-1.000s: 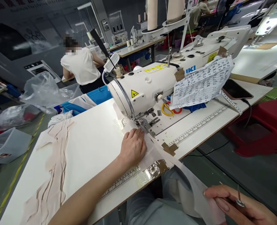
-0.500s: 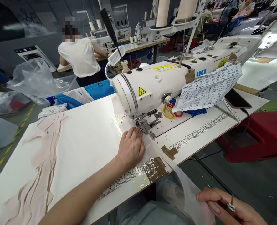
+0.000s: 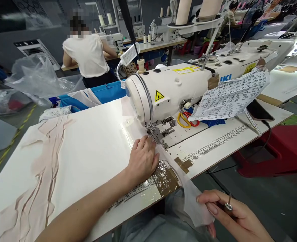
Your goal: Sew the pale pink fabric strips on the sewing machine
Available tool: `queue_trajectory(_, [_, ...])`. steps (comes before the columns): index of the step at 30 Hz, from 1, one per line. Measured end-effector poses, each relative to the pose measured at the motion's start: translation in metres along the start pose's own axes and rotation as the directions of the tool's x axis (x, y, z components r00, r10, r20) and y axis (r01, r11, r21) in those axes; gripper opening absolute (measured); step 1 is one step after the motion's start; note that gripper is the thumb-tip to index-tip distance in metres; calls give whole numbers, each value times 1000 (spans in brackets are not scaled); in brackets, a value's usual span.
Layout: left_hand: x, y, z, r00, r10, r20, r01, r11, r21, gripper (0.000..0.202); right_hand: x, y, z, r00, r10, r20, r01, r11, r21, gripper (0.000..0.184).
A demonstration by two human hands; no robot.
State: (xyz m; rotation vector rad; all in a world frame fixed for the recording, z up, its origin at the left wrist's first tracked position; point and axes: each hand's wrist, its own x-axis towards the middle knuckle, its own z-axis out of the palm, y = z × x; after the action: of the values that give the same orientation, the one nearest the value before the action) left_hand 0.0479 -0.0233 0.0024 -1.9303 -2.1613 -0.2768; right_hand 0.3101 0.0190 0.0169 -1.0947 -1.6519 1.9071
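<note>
My flat left hand [image 3: 143, 159] pressed down the sheer, pale fabric strip [image 3: 192, 196] while my right hand [image 3: 229, 210] pinched it.

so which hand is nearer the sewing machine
Left. The left hand is just in front of the sewing machine; the right hand is farther, beyond the near edge of the table, pinching pale fabric.

Sewing machine [image 3: 167, 84]: blue lettering [image 3: 226, 78] ending "KI"; yellow triangular hand-warning sign [image 3: 159, 96]. Paper sheet [image 3: 231, 95]: written rows, illegible. Table ruler [image 3: 215, 143]: numerals illegible.
</note>
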Motion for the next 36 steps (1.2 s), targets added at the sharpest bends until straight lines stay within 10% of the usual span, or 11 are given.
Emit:
queue_trajectory(12, [11, -7, -1, 999, 15, 45, -21, 990, 139, 32, 17, -4, 16, 991, 72, 111, -88, 985, 147, 40])
queue_trajectory(18, [15, -17, 3, 998, 8, 58, -16, 989, 148, 30, 11, 17, 41, 945, 274, 177, -324, 722, 611, 37])
queue_trajectory(26, [5, -19, 8, 1000, -7, 13, 6, 1000, 20, 30, 15, 33, 28, 990, 116, 81, -135, 952, 276, 43])
queue_trajectory(36, [15, -31, 12, 1000, -27, 15, 27, 998, -52, 36, 16, 25, 41, 997, 40, 72, -49, 991, 125, 39])
